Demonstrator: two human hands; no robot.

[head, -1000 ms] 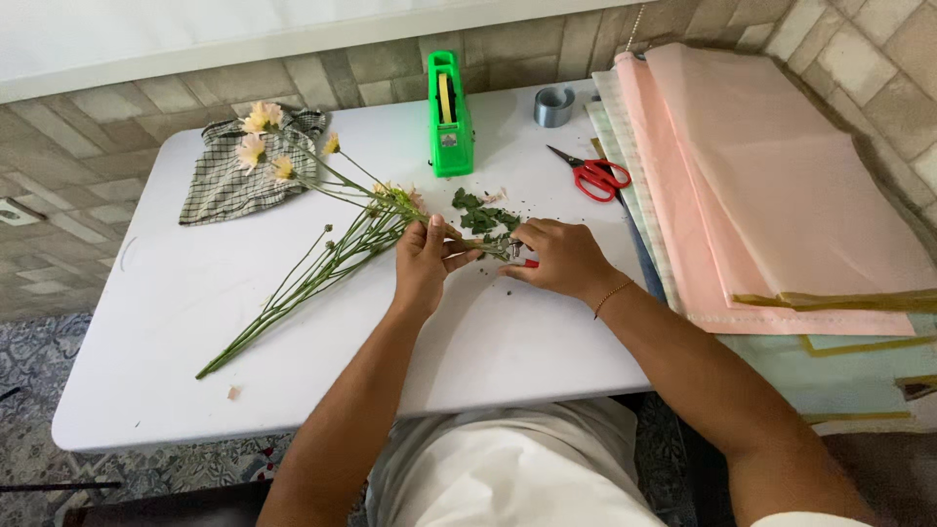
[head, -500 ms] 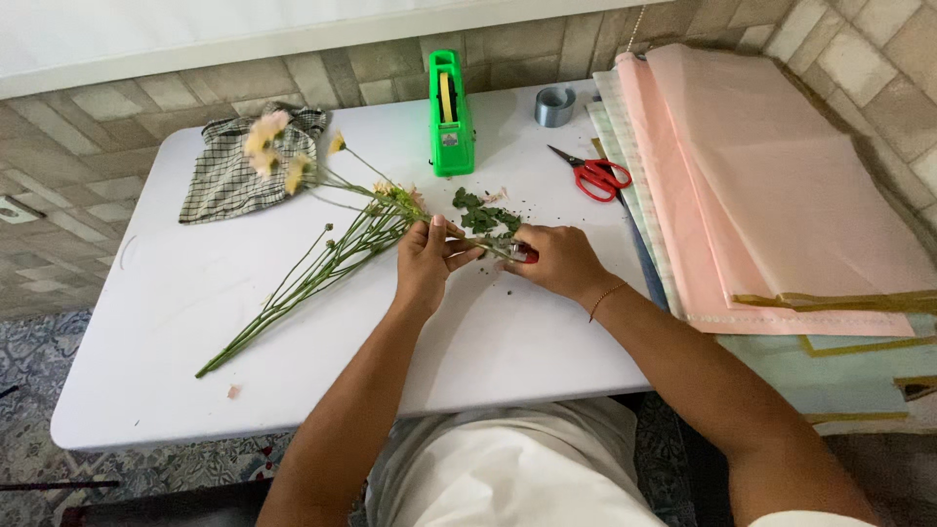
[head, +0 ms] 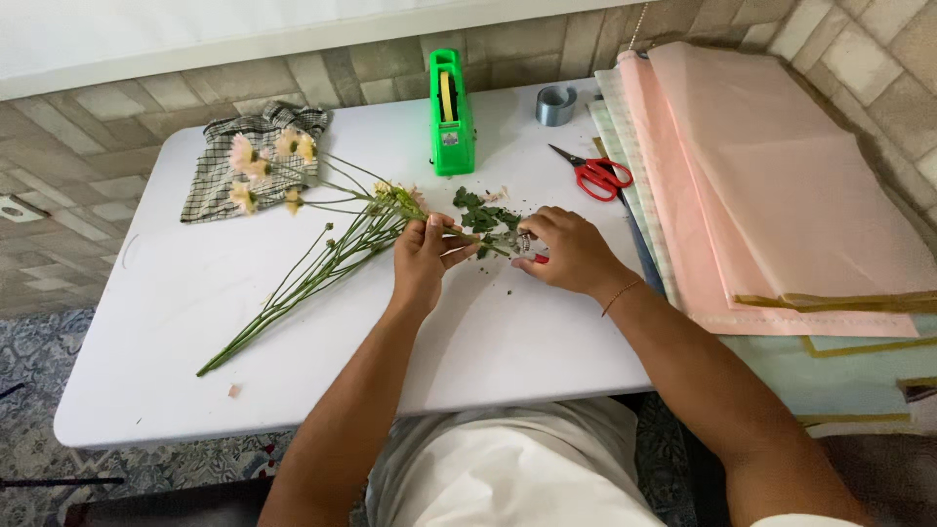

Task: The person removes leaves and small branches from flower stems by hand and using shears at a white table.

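Broad white table against a tiled wall, seen from above. Along the right edge, a thick stack of pink and pale patterned paper sheets, partly overhanging the tabletop. At far left, a checked grey cloth under several pale pink and yellow blooms. Across the middle, a loose bundle of long green flower stems, cut ends toward the near left, heads toward the cloth. At the far edge, an upright green tape dispenser, a grey tape roll just beside it, red-handled scissors lying near the paper stack. Left hand closed round a single stem, thumb and fingers pinching it near the bundle's upper end. Right hand curled over a small tool with a red handle tip, grip tight, tool mostly hidden so its kind cannot be told, held just beside the left hand on that same stem. Between and behind the hands, a small heap of stripped green leaves, tiny crumbs scattered about.
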